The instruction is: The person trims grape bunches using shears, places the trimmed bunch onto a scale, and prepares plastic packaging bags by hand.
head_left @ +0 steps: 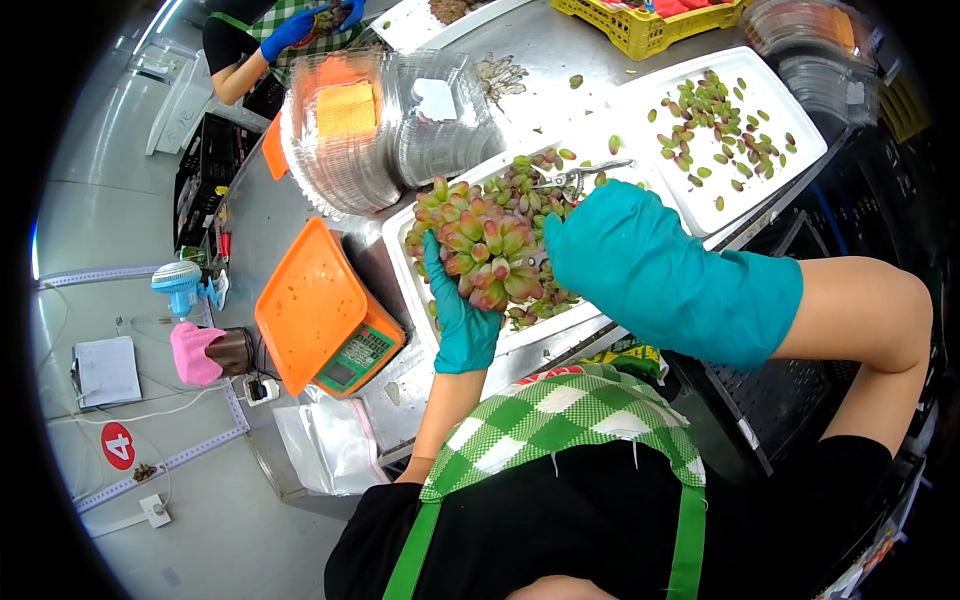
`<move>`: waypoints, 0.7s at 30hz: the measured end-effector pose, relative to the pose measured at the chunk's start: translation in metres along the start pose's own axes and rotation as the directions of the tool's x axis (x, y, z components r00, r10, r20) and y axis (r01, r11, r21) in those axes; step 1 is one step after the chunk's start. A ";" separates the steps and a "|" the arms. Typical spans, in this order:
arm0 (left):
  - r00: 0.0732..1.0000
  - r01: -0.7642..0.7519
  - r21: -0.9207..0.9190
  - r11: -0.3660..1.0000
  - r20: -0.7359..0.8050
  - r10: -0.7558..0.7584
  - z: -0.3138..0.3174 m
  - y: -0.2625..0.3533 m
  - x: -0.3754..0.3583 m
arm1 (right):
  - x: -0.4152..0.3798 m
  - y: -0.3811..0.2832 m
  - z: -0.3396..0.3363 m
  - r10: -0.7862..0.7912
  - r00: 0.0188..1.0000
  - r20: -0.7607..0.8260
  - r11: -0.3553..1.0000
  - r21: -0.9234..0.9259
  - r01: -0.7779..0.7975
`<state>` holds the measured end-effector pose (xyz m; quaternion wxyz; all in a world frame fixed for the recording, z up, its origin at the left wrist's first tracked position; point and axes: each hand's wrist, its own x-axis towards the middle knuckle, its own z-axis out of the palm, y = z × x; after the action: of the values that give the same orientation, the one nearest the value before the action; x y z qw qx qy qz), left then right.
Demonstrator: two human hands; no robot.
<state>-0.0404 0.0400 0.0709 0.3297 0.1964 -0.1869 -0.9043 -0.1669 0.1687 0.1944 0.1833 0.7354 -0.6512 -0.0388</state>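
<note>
A bunch of long red-green grapes (490, 240) is held up over a white tray (400, 262). My left hand (462, 315), in a teal glove, is wrapped around its near left side, fingers partly hidden by the fruit. Also gloved, my right hand (600, 245) is closed at the right side of the bunch. A metal scissors blade (532, 260) sticks out from its fingers against the grapes; the handles are hidden. Just above that hand, metal snips (572, 180) lie across the tray's far edge among more grapes.
Left of the tray stands an orange scale (312, 305). Behind are stacked clear plastic containers (440, 125). Another white tray (780, 185) with loose grapes lies right, a yellow crate (640, 35) farther back. At far left a co-worker's blue-gloved hand (287, 33) handles grapes.
</note>
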 end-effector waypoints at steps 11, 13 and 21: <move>0.999 0.008 0.042 0.999 0.040 -0.010 -0.017 0.003 0.005 | -0.015 0.021 0.002 0.096 0.994 0.052 0.965 0.240 -0.106; 0.999 -0.020 0.135 0.991 0.046 0.014 -0.019 0.002 0.003 | -0.016 0.023 -0.001 0.101 0.975 0.199 0.946 0.284 -0.156; 0.994 -0.069 0.093 0.993 0.088 0.061 -0.007 -0.001 -0.001 | -0.017 0.019 0.014 0.116 0.964 0.239 0.819 0.526 -0.229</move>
<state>-0.0371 0.0395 0.0649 0.3410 0.1671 -0.2504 -0.8905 -0.1920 0.1807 0.1843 -0.0973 0.6871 -0.7139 0.0941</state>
